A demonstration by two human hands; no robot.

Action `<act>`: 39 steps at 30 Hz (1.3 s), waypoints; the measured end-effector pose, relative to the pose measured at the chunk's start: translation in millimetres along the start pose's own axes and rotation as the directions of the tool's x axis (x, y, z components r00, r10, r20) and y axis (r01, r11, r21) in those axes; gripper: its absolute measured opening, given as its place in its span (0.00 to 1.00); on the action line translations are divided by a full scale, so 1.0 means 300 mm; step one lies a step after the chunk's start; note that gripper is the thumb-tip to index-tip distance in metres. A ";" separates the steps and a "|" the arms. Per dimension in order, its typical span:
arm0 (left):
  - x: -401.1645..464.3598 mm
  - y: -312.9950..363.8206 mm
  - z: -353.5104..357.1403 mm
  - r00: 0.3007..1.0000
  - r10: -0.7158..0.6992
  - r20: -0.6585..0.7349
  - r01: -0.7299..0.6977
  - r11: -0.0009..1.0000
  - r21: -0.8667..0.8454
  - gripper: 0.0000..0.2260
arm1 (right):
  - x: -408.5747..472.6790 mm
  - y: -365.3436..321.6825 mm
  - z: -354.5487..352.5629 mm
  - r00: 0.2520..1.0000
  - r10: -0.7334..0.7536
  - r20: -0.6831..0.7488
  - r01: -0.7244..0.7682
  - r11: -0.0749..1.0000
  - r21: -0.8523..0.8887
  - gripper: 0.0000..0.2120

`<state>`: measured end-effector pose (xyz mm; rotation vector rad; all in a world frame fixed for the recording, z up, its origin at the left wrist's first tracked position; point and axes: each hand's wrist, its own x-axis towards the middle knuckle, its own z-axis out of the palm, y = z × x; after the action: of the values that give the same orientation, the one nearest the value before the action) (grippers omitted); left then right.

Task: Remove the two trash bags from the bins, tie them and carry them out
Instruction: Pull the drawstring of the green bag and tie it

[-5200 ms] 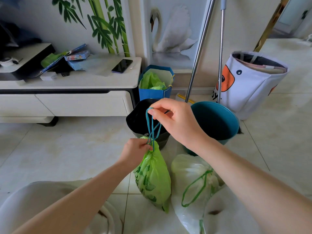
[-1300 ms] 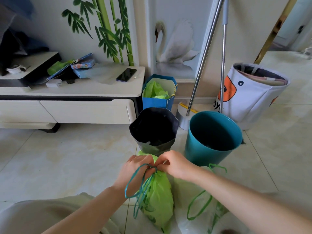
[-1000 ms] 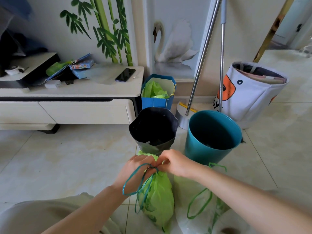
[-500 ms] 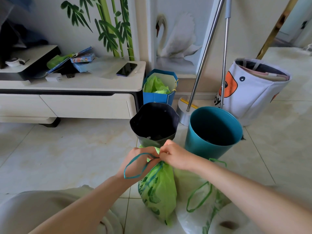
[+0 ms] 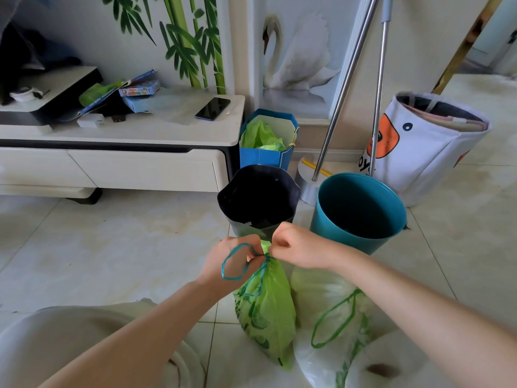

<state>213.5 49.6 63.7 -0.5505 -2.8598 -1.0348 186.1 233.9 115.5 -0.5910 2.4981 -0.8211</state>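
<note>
Hands, left hand (image 5: 232,264) and right hand (image 5: 300,247), pinching drawstring (image 5: 237,264) of green bag (image 5: 268,309), two bags, two bins.

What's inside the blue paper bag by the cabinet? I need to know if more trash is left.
Crumpled green plastic fills the blue paper bag; anything beneath it is hidden.
</note>
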 end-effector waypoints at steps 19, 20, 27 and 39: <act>-0.002 -0.030 -0.032 1.000 -0.003 -0.007 0.002 0.998 -0.059 0.03 | -0.035 0.002 -0.115 0.965 0.104 -0.239 -0.073 0.988 0.136 0.06; -0.001 -0.036 -0.034 1.000 -0.010 -0.011 0.009 0.998 -0.059 0.04 | -0.040 0.020 -0.126 0.948 0.046 -0.313 -0.066 0.996 -0.053 0.06; -0.002 -0.023 -0.053 0.980 -0.194 0.054 0.201 0.960 -0.194 0.04 | -0.045 0.068 -0.166 0.850 0.249 -0.465 -0.168 0.963 0.209 0.07; -0.058 -0.108 -0.090 0.873 -0.461 0.160 0.487 0.843 -0.229 0.16 | -0.046 0.204 -0.091 0.734 0.677 0.055 -0.350 0.308 0.885 0.06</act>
<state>216.7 4.1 61.8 0.1310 -3.0414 -1.5096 167.2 297.9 100.3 0.7785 1.8630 -1.7712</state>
